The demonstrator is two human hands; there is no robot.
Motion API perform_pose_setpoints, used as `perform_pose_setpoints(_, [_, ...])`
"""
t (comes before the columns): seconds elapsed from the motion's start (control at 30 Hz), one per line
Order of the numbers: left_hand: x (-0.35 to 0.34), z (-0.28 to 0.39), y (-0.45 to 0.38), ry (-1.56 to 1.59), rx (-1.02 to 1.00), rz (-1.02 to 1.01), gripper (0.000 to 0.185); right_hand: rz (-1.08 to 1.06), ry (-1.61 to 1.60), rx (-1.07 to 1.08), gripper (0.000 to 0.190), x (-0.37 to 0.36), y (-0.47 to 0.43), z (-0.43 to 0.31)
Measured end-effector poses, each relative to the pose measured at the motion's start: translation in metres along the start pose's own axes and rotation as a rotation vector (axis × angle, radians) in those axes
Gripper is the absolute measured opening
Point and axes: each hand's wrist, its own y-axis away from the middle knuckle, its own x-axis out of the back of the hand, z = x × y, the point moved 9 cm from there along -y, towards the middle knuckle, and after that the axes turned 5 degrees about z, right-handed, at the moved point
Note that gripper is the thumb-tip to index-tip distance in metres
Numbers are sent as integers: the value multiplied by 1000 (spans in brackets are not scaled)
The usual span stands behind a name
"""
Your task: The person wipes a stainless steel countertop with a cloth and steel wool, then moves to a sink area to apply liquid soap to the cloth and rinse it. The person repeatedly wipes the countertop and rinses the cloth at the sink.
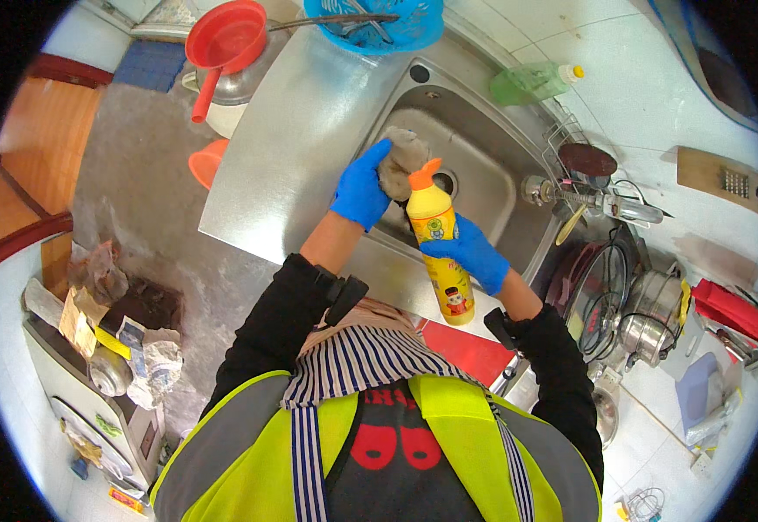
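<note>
My left hand (362, 186), in a blue glove, grips a greyish-brown cloth (403, 160) over the near left part of the steel sink (476, 153). In my right hand (470, 251), also gloved in blue, is a yellow squeeze bottle (443, 261) with an orange cap. The bottle leans with its cap towards the cloth, and the cap tip overlaps the cloth's edge in this view. Whether they touch, I cannot tell. Part of the drain (444, 183) shows behind the bottle's cap.
A steel counter (287, 150) extends left of the sink. Beyond it stand a blue plastic basket (379, 32) and a red dipper (225, 36) on a pot. A green bottle (529, 83) with a yellow cap stands at the sink's back edge. The faucet (542, 190) and a wire rack (565, 140) are at right.
</note>
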Motion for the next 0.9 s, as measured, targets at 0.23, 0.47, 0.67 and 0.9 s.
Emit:
perform_pose_setpoints(0.23, [12,14,0,-61,-61,123,41,330,123,500,63,59,-7,-66])
perform_pose_setpoints(0.47, [18,26,4,-18,-79,158,40,788,114,882,64,143,-68,-169])
perform_pose_setpoints(0.67, [22,30,9,8,-60,208,40,946,14,879,63,175,-137,-208])
perform_pose_setpoints(0.9, [18,34,7,-28,-43,126,42,987,5,830,75,188,-160,-210])
